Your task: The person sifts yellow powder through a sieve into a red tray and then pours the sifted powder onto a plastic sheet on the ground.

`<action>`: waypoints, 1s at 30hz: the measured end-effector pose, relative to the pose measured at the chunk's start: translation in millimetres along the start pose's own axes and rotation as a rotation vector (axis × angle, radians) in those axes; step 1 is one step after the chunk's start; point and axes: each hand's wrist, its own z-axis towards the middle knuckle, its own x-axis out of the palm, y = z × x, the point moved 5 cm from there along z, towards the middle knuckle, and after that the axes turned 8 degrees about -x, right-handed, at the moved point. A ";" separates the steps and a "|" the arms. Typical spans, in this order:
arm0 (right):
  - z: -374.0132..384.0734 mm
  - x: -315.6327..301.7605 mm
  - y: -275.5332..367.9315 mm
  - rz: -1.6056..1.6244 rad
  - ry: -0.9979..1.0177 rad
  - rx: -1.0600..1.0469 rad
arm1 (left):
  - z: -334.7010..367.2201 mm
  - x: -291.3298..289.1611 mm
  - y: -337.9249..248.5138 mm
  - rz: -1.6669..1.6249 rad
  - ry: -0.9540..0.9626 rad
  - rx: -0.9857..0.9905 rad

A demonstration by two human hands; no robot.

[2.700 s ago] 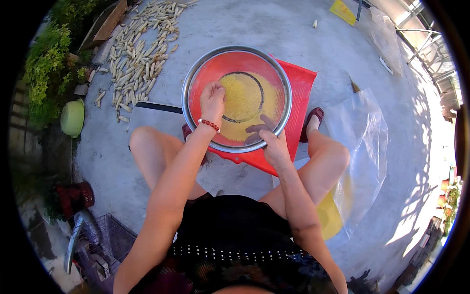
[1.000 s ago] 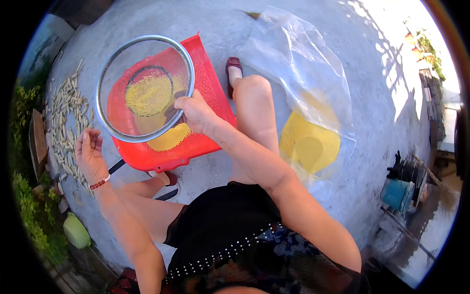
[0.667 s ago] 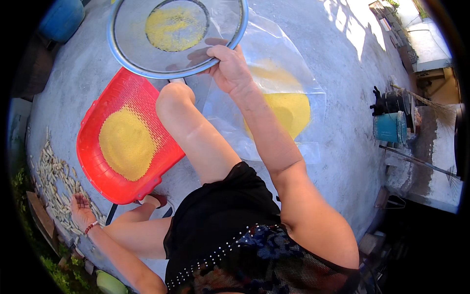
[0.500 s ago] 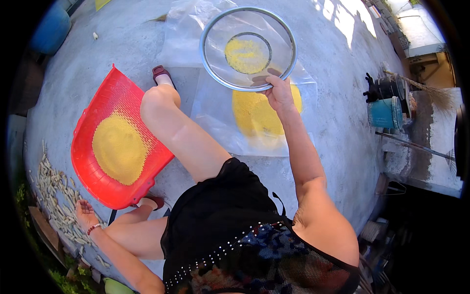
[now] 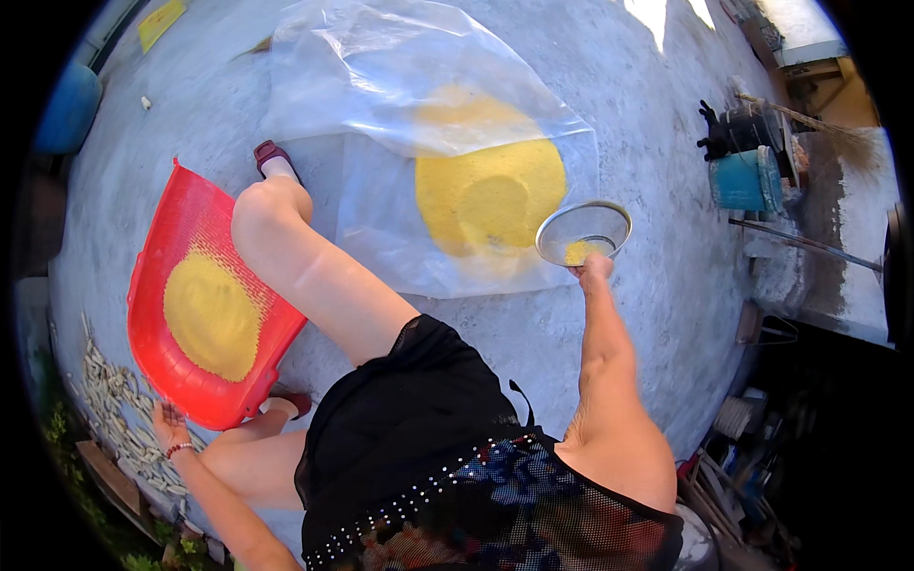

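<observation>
I see meal [image 5: 211,322] heaped in the red scoop [image 5: 195,401], left; my right hand [image 5: 595,267] grips the sieve [image 5: 569,226], coarse bits [image 5: 578,252] remaining; left hand [image 5: 170,430]: hold unclear.

Just behind the left hand [image 5: 171,425], at the wrist, sits a bracelet [image 5: 179,449] of reddish beads with some pale ones. Well below the right hand [image 5: 594,266] spreads a sleeveless dark mesh top [image 5: 571,509], patterned in blue and rust, with rows of white dots [image 5: 419,492]. Plain black cloth [image 5: 409,400] covers lap and thighs, its hem sheer; a thin black tie [image 5: 523,402] stands out, nearer the right hand. Dark red shoes [image 5: 271,152].
</observation>
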 end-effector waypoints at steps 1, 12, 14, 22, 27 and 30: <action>2.4 4.4 -3.9 -0.017 -0.053 -0.003 | -0.8 2.2 2.3 0.019 0.016 -0.013; -0.3 112.3 -0.5 -0.122 0.125 -0.071 | -16.2 5.0 11.6 0.111 -0.062 -0.039; -8.0 129.5 -2.9 0.010 0.156 -0.060 | -16.6 3.8 15.2 0.123 -0.033 -0.047; -11.9 124.8 -31.2 0.256 0.210 0.009 | -8.2 17.0 16.9 0.159 -0.048 -0.066; -28.1 99.1 -42.0 0.379 0.203 0.072 | -7.5 18.9 16.6 0.197 -0.071 -0.052; -28.8 86.5 -53.4 0.471 0.283 0.113 | -8.3 25.2 18.6 0.197 -0.069 -0.048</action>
